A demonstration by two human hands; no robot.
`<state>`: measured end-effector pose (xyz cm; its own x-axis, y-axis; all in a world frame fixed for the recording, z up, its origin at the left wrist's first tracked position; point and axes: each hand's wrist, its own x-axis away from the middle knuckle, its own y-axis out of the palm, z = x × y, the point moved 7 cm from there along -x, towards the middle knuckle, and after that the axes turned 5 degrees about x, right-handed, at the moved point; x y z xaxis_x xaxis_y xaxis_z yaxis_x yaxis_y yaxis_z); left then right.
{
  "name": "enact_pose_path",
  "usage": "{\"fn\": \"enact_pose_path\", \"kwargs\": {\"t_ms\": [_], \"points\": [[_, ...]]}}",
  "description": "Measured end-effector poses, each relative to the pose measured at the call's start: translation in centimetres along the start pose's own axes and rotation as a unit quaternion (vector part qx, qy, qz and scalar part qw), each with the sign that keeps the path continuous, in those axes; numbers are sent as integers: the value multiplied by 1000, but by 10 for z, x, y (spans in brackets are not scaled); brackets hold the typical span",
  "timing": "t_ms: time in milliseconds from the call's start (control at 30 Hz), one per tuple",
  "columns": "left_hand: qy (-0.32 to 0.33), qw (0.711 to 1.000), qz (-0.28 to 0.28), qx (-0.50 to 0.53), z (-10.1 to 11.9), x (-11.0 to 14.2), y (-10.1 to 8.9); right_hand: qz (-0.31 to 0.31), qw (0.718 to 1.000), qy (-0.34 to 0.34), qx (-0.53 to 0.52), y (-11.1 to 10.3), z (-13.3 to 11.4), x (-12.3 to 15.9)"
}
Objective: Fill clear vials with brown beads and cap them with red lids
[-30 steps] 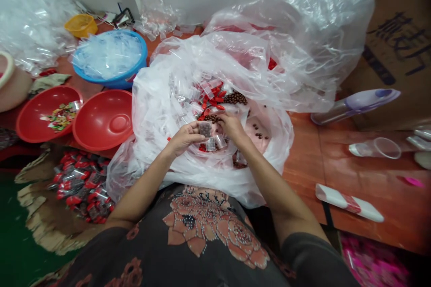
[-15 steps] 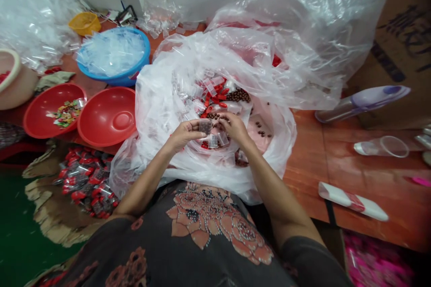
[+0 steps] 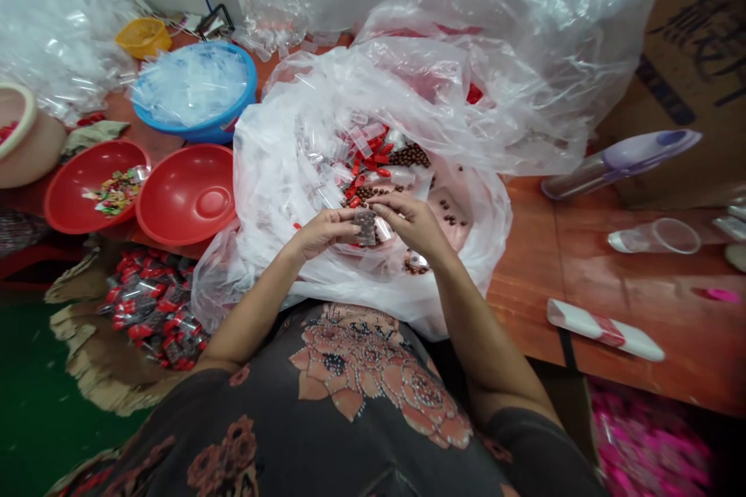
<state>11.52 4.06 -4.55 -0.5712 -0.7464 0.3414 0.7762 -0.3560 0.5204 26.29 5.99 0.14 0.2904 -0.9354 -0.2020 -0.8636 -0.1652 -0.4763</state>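
Observation:
Both my hands meet over a small clear plastic packet of brown beads (image 3: 366,227). My left hand (image 3: 323,235) pinches its left side, and the fingertips of my right hand (image 3: 413,222) grip its top edge. Below them, a large clear plastic sack (image 3: 273,171) lies open, holding loose small clear packets (image 3: 326,167), red pieces (image 3: 366,171) and a heap of brown beads (image 3: 409,157). More brown beads (image 3: 448,221) are scattered on a pink surface inside the sack.
On the left stand two red bowls (image 3: 186,194), a blue basin of clear packets (image 3: 195,89) and a yellow basket (image 3: 143,37). Filled packets (image 3: 155,311) lie on torn cardboard. To the right are a wooden tabletop (image 3: 583,303), a plastic cup (image 3: 656,237) and a cardboard box (image 3: 688,70).
My right hand has moved onto the packet, which now sits between both hands, slightly to the right. The view has shifted slightly.

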Motion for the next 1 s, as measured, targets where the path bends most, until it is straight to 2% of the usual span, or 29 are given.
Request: {"fn": "enact_pose_path", "kwargs": {"t_ms": [100,200,267,367,433,533,633,767,867,1000], "points": [[7,1000,-19,-19,-4,0,1,-55,997,-38,35,3,-11,7],[14,999,-30,-32,-4,2,5,-77,996,-42,5,4,-13,12],[24,998,-39,-32,-1,5,8,-41,998,0,-45,-1,-1,14],[61,997,-36,-41,9,13,7,46,991,93,-87,-11,35,21],[96,993,-11,-66,17,19,0,73,987,141,-31,-14,58,26],[145,983,34,-109,26,24,-14,30,975,168,143,-9,75,31],[179,973,74,-126,30,27,-26,-30,950,163,265,3,73,32],[176,973,108,-100,26,27,-37,-66,931,147,329,12,63,23],[157,978,121,-60,19,26,-43,-100,922,106,358,23,57,4],[159,975,154,-21,13,26,-49,-140,914,16,382,54,55,-33]]}}
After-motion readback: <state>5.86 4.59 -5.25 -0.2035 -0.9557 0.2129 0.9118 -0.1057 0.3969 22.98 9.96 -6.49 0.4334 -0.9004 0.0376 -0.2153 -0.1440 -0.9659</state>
